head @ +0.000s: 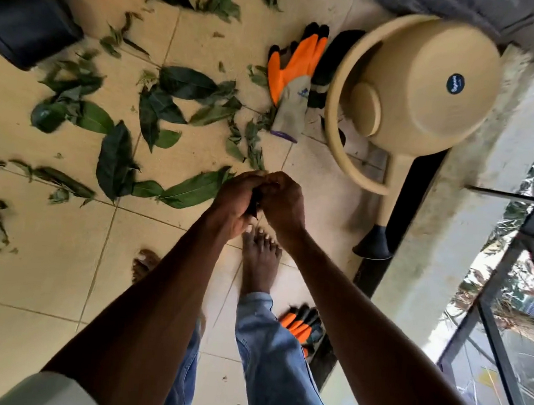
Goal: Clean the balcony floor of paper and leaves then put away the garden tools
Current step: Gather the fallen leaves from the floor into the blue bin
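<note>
Several green leaves (185,83) lie scattered over the beige tiled floor (56,280), mostly to the left and far side. My left hand (236,199) and my right hand (283,204) meet low over the floor, both closed around a small dark bunch of leaves (255,201) between them. A long leaf (192,190) lies just left of my hands. An orange and grey garden glove (292,80) rests on the floor beyond them. A beige watering can (424,83) lies on its side at the right, spout pointing toward me. No paper shows.
A black container (25,25) stands at the far left. A second orange glove (301,328) lies behind my right leg by the dark floor edge. A concrete ledge (444,239) and metal railing (511,291) bound the right side. My bare feet stand under my hands.
</note>
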Tool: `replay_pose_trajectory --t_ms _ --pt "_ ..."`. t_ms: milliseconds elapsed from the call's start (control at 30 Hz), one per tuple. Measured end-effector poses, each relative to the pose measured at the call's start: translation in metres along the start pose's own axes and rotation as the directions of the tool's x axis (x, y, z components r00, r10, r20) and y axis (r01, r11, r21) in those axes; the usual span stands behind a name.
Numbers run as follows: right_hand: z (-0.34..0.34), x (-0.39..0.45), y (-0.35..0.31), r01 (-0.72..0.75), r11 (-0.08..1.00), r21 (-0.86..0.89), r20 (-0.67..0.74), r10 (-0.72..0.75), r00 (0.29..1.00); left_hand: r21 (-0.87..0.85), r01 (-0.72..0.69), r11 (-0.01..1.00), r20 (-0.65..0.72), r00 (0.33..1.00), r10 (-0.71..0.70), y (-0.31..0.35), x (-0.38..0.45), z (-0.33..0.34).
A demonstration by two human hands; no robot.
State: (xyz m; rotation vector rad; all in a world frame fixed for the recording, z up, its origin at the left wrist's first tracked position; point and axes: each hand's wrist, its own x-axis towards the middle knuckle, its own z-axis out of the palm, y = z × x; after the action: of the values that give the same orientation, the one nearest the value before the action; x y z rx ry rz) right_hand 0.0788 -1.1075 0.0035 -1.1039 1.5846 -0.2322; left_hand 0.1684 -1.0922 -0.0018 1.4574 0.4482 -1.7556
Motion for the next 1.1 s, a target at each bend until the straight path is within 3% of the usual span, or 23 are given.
replay_pose_trajectory --t_ms 67,133,167,233,300,400,500,567,700,800,867,967,1100 --pt "-0.014 0.014 -0.005 -0.048 0.99 0.134 0.026 0.044 0.999 -0.081 -0.035 0.996 -0.036 0.999 0.032 0.002 0.006 0.002" --pt "-0.027 0.031 -0.008 -0.102 0.94 0.326 -0.049 0.124 0.991 -0.176 -0.065 0.982 -0.102 0.994 0.047 0.007 0.013 -0.002" --pt "-0.031 0.041 -0.007 -0.081 0.944 0.321 -0.125 0.127 0.984 -0.204 -0.065 0.977 -0.122 0.992 0.041 0.009 0.016 -0.004" --pt "-0.035 0.063 0.001 -0.032 0.999 -0.032 -0.236 0.023 0.971 -0.222 -0.057 0.973 -0.127 0.991 0.029 0.012 0.018 -0.007" --pt "-0.035 0.083 0.014 -0.024 0.898 -0.439 -0.126 -0.036 0.991 -0.238 -0.043 0.97 -0.119 0.993 0.015 0.014 0.02 -0.009" --pt "-0.034 0.112 0.035 -0.057 0.773 -0.632 -0.124 -0.029 0.992 -0.326 0.002 0.945 -0.066 0.997 -0.025 0.019 0.02 -0.014" --pt "-0.036 0.13 0.045 -0.13 0.835 -0.535 -0.185 0.034 0.982 -0.367 0.059 0.928 0.017 0.998 -0.057 0.02 0.021 -0.023" --pt "-0.034 0.126 0.047 -0.125 0.79 -0.601 -0.143 0.048 0.989 -0.331 0.074 0.941 0.037 0.997 -0.065 0.02 0.024 -0.029" --pt "-0.034 0.112 0.054 -0.011 0.704 -0.71 -0.186 -0.173 0.967 -0.213 0.056 0.975 -0.005 0.998 -0.059 0.019 0.021 -0.031" --pt "-0.039 0.124 0.053 -0.02 0.676 -0.736 -0.265 -0.262 0.928 -0.127 0.043 0.991 0.022 0.999 -0.04 0.02 0.017 -0.032" --pt "-0.04 0.134 0.05 -0.061 0.669 -0.741 -0.299 -0.247 0.922 -0.139 0.027 0.99 0.039 0.999 -0.022 0.02 0.017 -0.033" --pt "-0.036 0.141 0.048 -0.145 0.765 -0.628 -0.354 -0.115 0.928 -0.195 -0.009 0.981 0.033 0.999 0.015 0.02 0.021 -0.031" --pt "-0.029 0.118 0.059 -0.077 0.822 -0.564 -0.264 -0.091 0.96 -0.221 -0.029 0.975 0.01 0.999 0.032 0.017 0.019 -0.026"
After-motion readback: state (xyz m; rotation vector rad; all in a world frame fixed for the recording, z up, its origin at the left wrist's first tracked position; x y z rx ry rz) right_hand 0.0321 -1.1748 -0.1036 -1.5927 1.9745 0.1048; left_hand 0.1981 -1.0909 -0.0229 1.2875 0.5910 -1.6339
